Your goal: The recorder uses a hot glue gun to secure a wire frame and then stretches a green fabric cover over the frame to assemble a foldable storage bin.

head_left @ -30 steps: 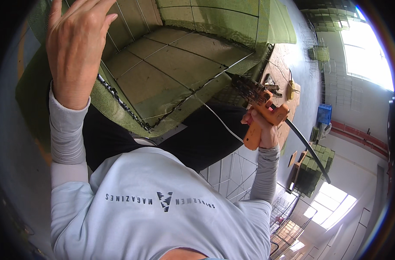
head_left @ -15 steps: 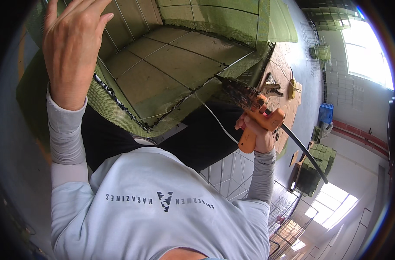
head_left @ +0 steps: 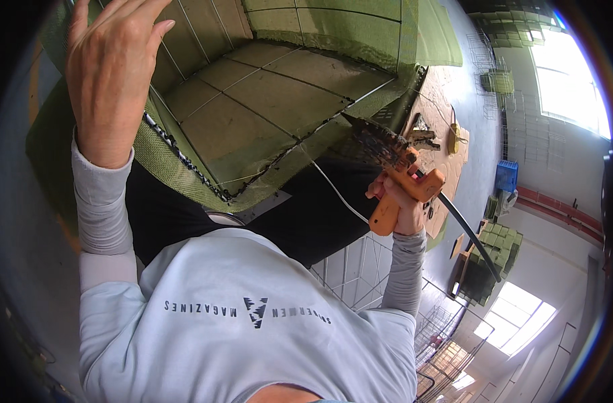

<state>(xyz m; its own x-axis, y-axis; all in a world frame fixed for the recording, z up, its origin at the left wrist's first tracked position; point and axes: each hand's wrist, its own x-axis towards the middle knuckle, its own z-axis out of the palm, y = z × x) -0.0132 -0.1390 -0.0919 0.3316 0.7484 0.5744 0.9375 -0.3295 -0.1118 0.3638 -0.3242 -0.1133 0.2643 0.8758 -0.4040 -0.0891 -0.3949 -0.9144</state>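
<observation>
My right hand (head_left: 409,213) is wrapped round the handle of an orange glue gun (head_left: 424,186), its front crusted with dark residue. A black glue stick (head_left: 471,235) sticks out of its back, and a white cord (head_left: 337,185) runs from the handle. The nozzle points at the near edge of a wire-frame box covered in green mesh (head_left: 160,158), a small gap away. Black glue (head_left: 279,160) lies in lumpy lines along the box's edges. At the box's left side, my left hand (head_left: 111,87) has its fingers apart, holding nothing visible; the upper frame edge cuts off some fingertips.
Right of the box, a cardboard sheet (head_left: 443,101) carries a yellow object (head_left: 456,138) with a cord and dark-stained scraps (head_left: 422,138). Farther right stand a blue crate (head_left: 505,176) and stacked green mesh pieces (head_left: 498,252). Bare wire frames (head_left: 357,265) are beside my right forearm.
The glue gun's nozzle has shifted slightly right and up, off the box's edge, and the glue stick's tail has swung a little left. My left hand has hardly moved.
</observation>
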